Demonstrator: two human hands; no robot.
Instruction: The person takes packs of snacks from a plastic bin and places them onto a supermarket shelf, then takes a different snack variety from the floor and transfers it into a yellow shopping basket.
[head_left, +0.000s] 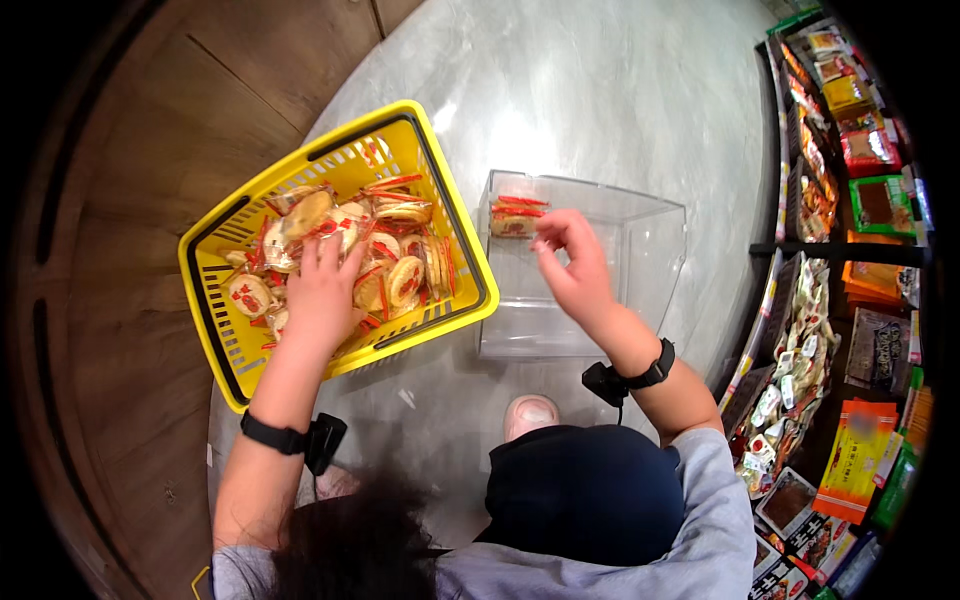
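A yellow shopping basket (480, 294) on the floor holds a heap of round biscuits (406, 277) in clear wrappers with red edges. My left hand (324, 289) reaches into it, fingertips on the wrapped biscuits; whether it grips one is hidden. To the right of the basket is a clear plastic box (540, 328). A few wrapped biscuits (515, 225) stand on edge in its far left corner. Over the box, just right of those biscuits, is my right hand (576, 262). Its fingers are curled, thumb apart, with nothing visible between them.
Shelves along the right side hold bins of packaged snacks (784, 390) and flat food packets (855, 457). A brown wooden panel (150, 225) curves along the left. My shoe (531, 415) is on the grey floor (600, 90) below the clear box.
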